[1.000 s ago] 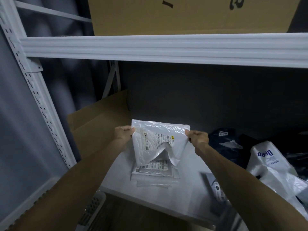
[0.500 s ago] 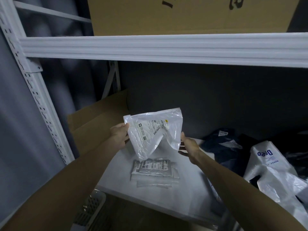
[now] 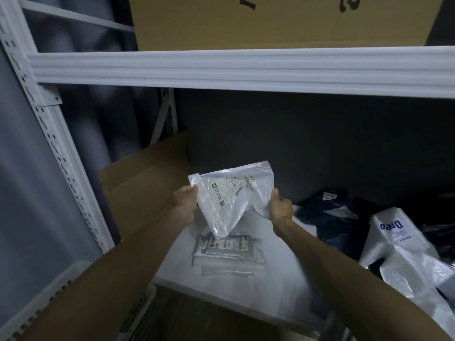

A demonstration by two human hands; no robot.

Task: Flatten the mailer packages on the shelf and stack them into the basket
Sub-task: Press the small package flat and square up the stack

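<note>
Since the earlier frame, the right hand (image 3: 280,205) is back on the white mailer (image 3: 234,193), pinching its right edge after hanging loose just beside it, and the package is tilting with its lower corner dipping toward the shelf (image 3: 283,286). Opposite, the left hand (image 3: 186,198) is gripping the left edge near the top corner, so both hands are holding the mailer in the air, probably to pull the crumpled plastic taut before flattening it. Directly below, a small pile of flattened mailers (image 3: 227,249) is lying on the shelf, seemingly waiting to go on. Off to the right, dark and white bags (image 3: 394,242) are sitting unsorted. At the lower left, only a slatted white edge of what may be the basket (image 3: 140,308) is showing.
</note>
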